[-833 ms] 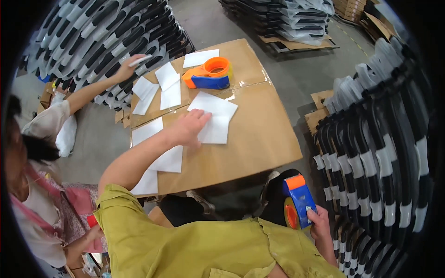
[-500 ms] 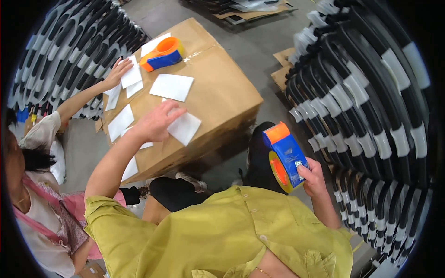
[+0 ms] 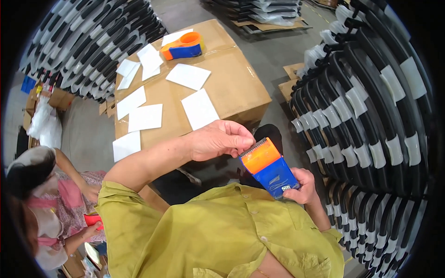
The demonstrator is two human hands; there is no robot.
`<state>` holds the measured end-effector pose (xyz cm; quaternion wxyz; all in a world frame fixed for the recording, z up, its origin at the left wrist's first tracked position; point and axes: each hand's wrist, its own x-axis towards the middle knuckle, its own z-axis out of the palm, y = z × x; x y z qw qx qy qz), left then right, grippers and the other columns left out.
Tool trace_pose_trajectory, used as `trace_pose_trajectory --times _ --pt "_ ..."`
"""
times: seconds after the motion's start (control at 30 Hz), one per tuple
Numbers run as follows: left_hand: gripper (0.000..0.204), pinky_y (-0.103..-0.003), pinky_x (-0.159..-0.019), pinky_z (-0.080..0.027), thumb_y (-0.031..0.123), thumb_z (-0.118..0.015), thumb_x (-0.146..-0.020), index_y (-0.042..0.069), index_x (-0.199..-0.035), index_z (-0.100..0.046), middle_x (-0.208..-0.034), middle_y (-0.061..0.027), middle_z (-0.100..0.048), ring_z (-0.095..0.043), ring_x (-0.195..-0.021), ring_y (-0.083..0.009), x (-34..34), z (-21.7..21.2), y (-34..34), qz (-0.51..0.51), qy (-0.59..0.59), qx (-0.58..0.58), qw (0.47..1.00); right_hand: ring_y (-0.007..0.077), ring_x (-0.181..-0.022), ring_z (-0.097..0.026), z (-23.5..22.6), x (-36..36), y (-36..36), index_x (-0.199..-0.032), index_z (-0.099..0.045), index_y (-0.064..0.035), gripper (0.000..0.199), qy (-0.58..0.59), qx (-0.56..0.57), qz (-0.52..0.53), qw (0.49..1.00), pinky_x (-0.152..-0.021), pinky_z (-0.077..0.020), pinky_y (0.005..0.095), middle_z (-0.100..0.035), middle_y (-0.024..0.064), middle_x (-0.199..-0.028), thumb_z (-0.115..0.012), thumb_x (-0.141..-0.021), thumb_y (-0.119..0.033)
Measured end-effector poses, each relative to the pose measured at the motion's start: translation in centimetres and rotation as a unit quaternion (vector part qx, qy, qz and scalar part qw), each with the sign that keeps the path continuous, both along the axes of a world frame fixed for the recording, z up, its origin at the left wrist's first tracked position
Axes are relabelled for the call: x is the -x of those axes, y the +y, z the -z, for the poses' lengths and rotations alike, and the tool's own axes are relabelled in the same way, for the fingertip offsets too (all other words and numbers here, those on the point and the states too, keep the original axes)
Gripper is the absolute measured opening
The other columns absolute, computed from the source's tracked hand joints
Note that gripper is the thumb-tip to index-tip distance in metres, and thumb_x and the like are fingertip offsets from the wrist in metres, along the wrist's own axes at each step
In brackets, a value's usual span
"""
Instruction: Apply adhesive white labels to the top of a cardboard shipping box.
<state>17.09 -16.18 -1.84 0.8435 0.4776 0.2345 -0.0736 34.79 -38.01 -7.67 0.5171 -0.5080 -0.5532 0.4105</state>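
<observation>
My right hand [image 3: 302, 186] grips a blue and orange tape dispenser [image 3: 268, 169] by its body, in front of my chest. The dispenser's toothed edge points up and left. Thumb and forefinger of my left hand [image 3: 222, 141] are pinched together right at that edge; what lies between them is too small or too clear to make out. Just beyond the left hand, a white sheet [image 3: 200, 109] lies on a large brown cardboard box [image 3: 236, 76]. Several more white sheets [image 3: 188, 76] are spread over the box top.
A second tape dispenser [image 3: 184, 46], orange and blue, rests on the far part of the box. Stacked black curved frames with pale wrapping [image 3: 352, 106] stand on the right, more [image 3: 92, 41] at far left. A co-worker [image 3: 60, 199] at lower left holds something red [image 3: 92, 221].
My left hand has moved from the sheets to the dispenser's toothed edge and pinched. The dispenser has turned and shifted slightly left. The co-worker's hand has left the box's sheets.
</observation>
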Motion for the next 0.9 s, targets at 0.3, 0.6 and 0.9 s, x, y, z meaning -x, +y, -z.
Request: trace_pose_trajectory --times 0.3,0.6,0.9 --pt "0.016 -0.019 -0.064 -0.041 0.018 -0.063 -0.078 0.008 -0.088 -0.057 -0.081 0.0023 -0.056 -0.049 -0.071 -0.0058 3.2 0.3 -1.0 -0.064 -0.019 -0.008 0.998 0.0168 -0.057 -0.057 1.2 2.4 2.1 -0.083 -0.056 0.0044 0.034 -0.04 -0.048 -0.009 0.998 -0.051 -0.042 0.0249 -0.059 0.0102 -0.07 -0.069 -0.064 -0.021" --pt "0.017 -0.02 -0.058 -0.041 0.022 -0.059 -0.081 0.005 -0.082 -0.057 -0.071 0.0012 -0.055 -0.05 -0.063 -0.0073 6.3 1.9 0.4 -0.061 -0.013 -0.015 0.998 0.018 -0.062 -0.059 2.4 5.6 3.0 -0.087 -0.055 0.0037 0.037 -0.066 -0.047 -0.043 0.996 -0.056 -0.0445 0.0262 -0.059 0.0105 -0.073 -0.07 -0.066 -0.023" --pt "0.026 -0.021 -0.049 -0.039 0.027 -0.057 -0.082 0.002 -0.075 -0.058 -0.063 -0.0009 -0.054 -0.047 -0.054 -0.007 7.2 4.3 4.0 -0.066 0.024 -0.198 0.978 0.0074 -0.066 -0.05 0.7 10.1 3.7 -0.091 -0.054 0.0021 0.03 0.117 0.098 0.012 0.988 -0.06 -0.0412 0.0212 -0.058 0.0037 -0.077 -0.064 -0.075 -0.022"
